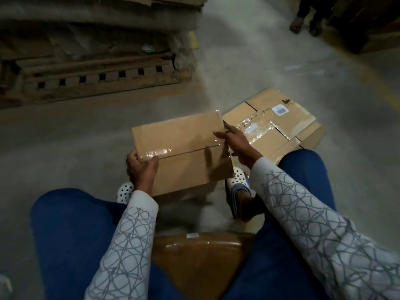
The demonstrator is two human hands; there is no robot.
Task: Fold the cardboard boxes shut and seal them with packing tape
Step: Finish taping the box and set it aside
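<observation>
A closed brown cardboard box (184,152) is held above the floor between my knees, its two top flaps meeting in a seam. Clear packing tape (155,153) shines along the seam's left part. My left hand (140,167) grips the box's left edge, thumb on the tape. My right hand (234,140) lies on the box's right edge with fingers stretched over the seam end. No tape roll is visible.
A flattened, taped cardboard box (279,126) lies on the concrete floor to the right. A wooden pallet (97,76) with stacked material stands at the back left. Another person's feet (305,24) are at the top right. I sit on a brown wrapped seat (201,256).
</observation>
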